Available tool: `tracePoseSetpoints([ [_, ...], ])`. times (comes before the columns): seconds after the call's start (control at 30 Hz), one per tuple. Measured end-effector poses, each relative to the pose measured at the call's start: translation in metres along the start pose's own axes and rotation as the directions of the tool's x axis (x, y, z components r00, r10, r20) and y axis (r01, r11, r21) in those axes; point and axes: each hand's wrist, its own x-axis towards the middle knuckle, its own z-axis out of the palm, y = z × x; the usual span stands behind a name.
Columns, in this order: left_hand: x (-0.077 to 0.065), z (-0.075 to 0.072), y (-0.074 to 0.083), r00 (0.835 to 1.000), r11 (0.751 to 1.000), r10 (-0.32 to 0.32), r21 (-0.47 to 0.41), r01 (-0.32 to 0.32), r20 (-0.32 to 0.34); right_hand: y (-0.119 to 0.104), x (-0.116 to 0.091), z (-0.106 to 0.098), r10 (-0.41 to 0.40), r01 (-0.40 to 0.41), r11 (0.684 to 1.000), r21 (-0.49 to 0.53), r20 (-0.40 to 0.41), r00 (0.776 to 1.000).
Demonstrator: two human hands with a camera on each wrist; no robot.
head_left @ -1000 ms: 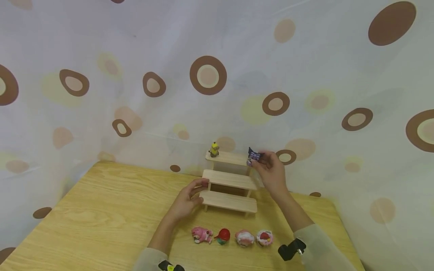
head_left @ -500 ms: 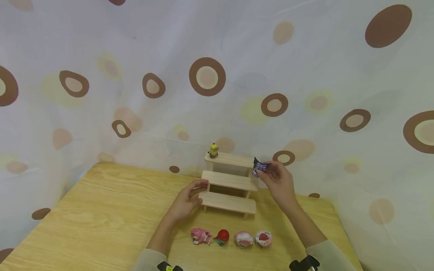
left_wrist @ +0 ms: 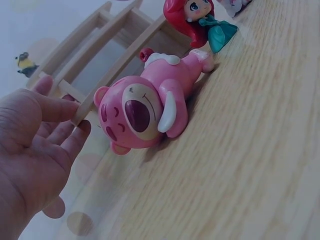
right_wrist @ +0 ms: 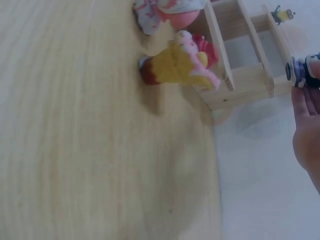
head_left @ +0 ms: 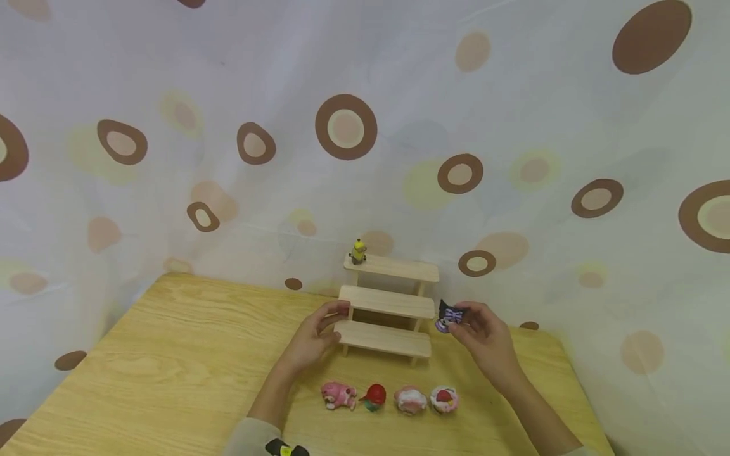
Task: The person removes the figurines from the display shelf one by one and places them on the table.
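Observation:
My right hand (head_left: 489, 345) pinches a small dark figurine (head_left: 449, 315) with a purple checked bow and pointed black tips, just off the right end of a three-tier wooden shelf (head_left: 388, 301). In the right wrist view that figurine (right_wrist: 299, 72) shows at the edge, partly cut off. My left hand (head_left: 310, 339) holds the shelf's left end, its thumb at the bottom tier and fingertips by the middle one. The left wrist view has these fingers (left_wrist: 75, 140) around the end of a tier. On the top tier's left end stands a yellow minion figurine (head_left: 358, 253).
A row lies in front of the shelf: a pink bear figurine (head_left: 339, 396), a red-haired figurine in a green dress (left_wrist: 220, 32), a pink-and-white figurine (head_left: 410, 400) and a yellow figurine with a pink-and-red top (right_wrist: 180, 62). A patterned curtain (head_left: 256, 202) hangs behind the wooden table (head_left: 171, 380).
My right hand has moved down and to the right from the top tier, carrying the dark figurine to beside the middle tier's end. The left hand stays at the shelf.

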Motion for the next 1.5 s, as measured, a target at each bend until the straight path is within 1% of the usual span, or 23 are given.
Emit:
tracePoseSetpoints([
  [0.13,0.001,0.0,-0.001,1.0,1.0,0.004,-0.004,-0.004,-0.003,0.002,-0.015,-0.009,0.01,-0.009,0.999,-0.04,0.025,1.0],
  [0.27,0.002,0.001,0.0,1.0,1.0,0.009,-0.018,-0.008,0.011,0.008,-0.032,-0.021,0.025,-0.023,0.998,-0.052,0.042,0.999],
  [0.43,0.001,0.001,0.002,1.0,1.0,0.0,-0.02,0.0,0.004,0.016,-0.05,-0.033,0.018,-0.015,0.998,-0.067,0.047,0.999],
  [0.5,0.001,0.001,0.001,1.0,1.0,0.01,-0.017,-0.01,0.004,0.02,-0.055,-0.036,0.012,-0.008,0.997,-0.079,0.053,0.999],
  [0.6,0.001,0.0,0.001,1.0,1.0,0.022,-0.017,-0.022,0.007,0.026,-0.062,-0.04,0.02,-0.014,0.997,-0.08,0.072,0.997],
  [0.7,0.001,-0.002,0.001,1.0,1.0,0.024,-0.009,-0.024,0.001,0.033,-0.068,-0.043,0.054,-0.047,0.996,-0.072,0.103,0.993],
  [0.8,0.001,-0.003,0.002,1.0,1.0,0.02,-0.001,-0.02,-0.008,0.04,-0.073,-0.045,0.088,-0.075,0.993,-0.096,0.133,0.987],
  [0.93,0.001,-0.002,0.001,0.999,0.999,0.033,0.002,-0.033,0.005,0.047,-0.084,-0.046,0.094,-0.072,0.989,-0.132,0.169,0.981],
  [1.07,0.002,0.0,-0.001,0.999,0.999,0.044,-0.003,-0.044,0.022,0.049,-0.094,-0.048,0.104,-0.086,0.993,-0.086,0.229,0.968],
  [1.17,0.002,0.0,0.0,0.999,0.999,0.041,-0.008,-0.041,0.015,0.051,-0.097,-0.048,0.1,-0.088,0.995,-0.056,0.258,0.961],
  [1.37,0.002,0.0,0.0,0.999,0.999,0.038,-0.016,-0.037,0.018,0.055,-0.098,-0.046,0.051,-0.044,0.998,-0.033,0.261,0.964],
  [1.5,0.001,0.001,0.0,0.999,0.999,0.03,-0.014,-0.03,0.023,0.056,-0.101,-0.044,0.05,-0.044,0.999,-0.028,0.256,0.965],
])
